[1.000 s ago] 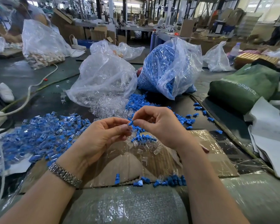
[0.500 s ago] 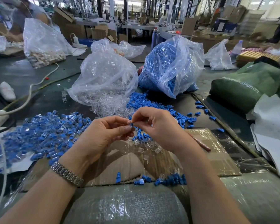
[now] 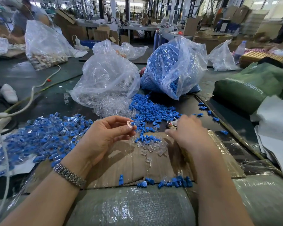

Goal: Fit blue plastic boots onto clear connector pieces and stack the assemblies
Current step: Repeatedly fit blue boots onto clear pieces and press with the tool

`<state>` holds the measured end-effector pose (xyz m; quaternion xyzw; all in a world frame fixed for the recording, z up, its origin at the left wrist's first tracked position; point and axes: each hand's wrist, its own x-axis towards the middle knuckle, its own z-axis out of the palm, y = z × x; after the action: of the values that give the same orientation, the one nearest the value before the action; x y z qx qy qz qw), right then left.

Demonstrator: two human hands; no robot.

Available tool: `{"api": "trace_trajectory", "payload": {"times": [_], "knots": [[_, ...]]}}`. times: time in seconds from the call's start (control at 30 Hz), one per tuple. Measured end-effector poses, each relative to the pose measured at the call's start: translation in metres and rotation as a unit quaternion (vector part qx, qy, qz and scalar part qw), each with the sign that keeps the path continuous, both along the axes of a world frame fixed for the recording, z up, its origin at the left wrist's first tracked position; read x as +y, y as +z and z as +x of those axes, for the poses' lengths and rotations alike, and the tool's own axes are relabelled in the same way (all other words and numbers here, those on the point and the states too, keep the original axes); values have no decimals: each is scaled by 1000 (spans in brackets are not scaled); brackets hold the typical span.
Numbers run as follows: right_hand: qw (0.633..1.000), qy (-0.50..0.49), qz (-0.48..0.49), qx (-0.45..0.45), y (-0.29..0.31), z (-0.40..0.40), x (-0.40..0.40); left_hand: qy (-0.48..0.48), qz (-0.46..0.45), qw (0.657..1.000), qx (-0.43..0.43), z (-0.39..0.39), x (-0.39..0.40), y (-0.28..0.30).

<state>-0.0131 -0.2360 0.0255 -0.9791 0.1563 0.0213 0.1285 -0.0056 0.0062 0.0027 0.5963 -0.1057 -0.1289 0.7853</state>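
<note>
My left hand (image 3: 104, 136) pinches a clear connector piece with a blue boot on it (image 3: 131, 124) between thumb and fingertips, raised above the cardboard (image 3: 121, 163). My right hand (image 3: 188, 132) is blurred and lies to the right over the cardboard, near loose blue boots (image 3: 152, 110); I cannot tell what its fingers hold. Loose clear connectors (image 3: 152, 147) lie between the hands. A heap of finished blue-and-clear assemblies (image 3: 44, 137) lies at the left.
A clear bag of connectors (image 3: 104, 79) and a bag of blue boots (image 3: 175, 67) stand behind the work spot. A green bag (image 3: 245, 85) lies at the right, white cables (image 3: 31, 95) at the left. Bubble wrap (image 3: 131, 207) covers the near edge. A person works at far left.
My hands have come apart. The right hand moved right and down toward the loose parts; the left hand stayed, holding the fitted piece alone.
</note>
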Motion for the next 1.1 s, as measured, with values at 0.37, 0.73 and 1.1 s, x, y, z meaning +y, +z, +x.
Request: {"api": "trace_trajectory", "payload": {"times": [0.37, 0.73, 1.1], "knots": [[1000, -16, 10, 12, -3, -1, -5, 17, -31, 999, 14, -1, 0, 5], [917, 187, 344, 74, 28, -17, 18, 52, -97, 993, 44, 6, 5, 4], [900, 266, 339, 72, 26, -18, 44, 73, -54, 996, 1, 4, 0, 6]]}}
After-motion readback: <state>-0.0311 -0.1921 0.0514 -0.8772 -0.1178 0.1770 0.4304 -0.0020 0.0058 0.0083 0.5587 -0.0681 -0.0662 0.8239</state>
